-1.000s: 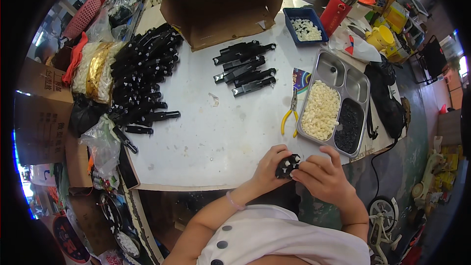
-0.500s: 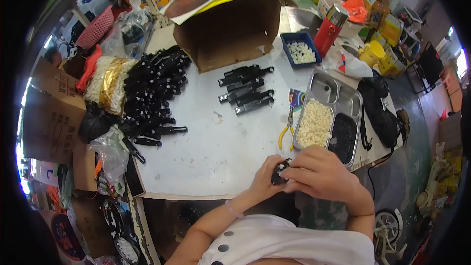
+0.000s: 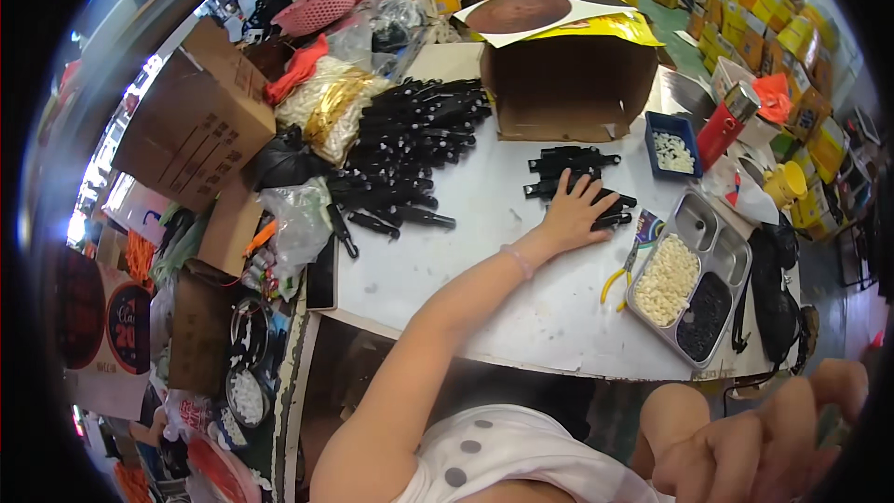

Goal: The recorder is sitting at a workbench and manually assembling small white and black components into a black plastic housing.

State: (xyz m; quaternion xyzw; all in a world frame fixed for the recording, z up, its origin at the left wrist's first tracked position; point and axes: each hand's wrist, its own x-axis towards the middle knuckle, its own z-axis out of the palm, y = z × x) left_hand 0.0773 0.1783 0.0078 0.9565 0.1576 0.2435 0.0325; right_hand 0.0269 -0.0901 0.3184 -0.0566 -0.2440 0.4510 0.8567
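Observation:
My left hand lies palm down with fingers spread over a small group of black handle-shaped pieces on the white table. It covers part of them. Close to the camera at the lower right, my right hand is raised with its fingers curled; whatever may be between them is hidden. A large heap of similar black handle-shaped pieces fills the table's left side. Yellow-handled pliers rest beside a steel compartment tray with small cream pieces and small black pieces.
An open carton stands at the back, near a blue bin of white pieces and a red flask. At left are a cardboard box, a bag of white pieces and a clear plastic bag. A dark flat object lies at the left edge.
My hands have parted from the black piece they held together. My left hand has reached forward onto the small group; my right has moved to the lower right. The view has shifted.

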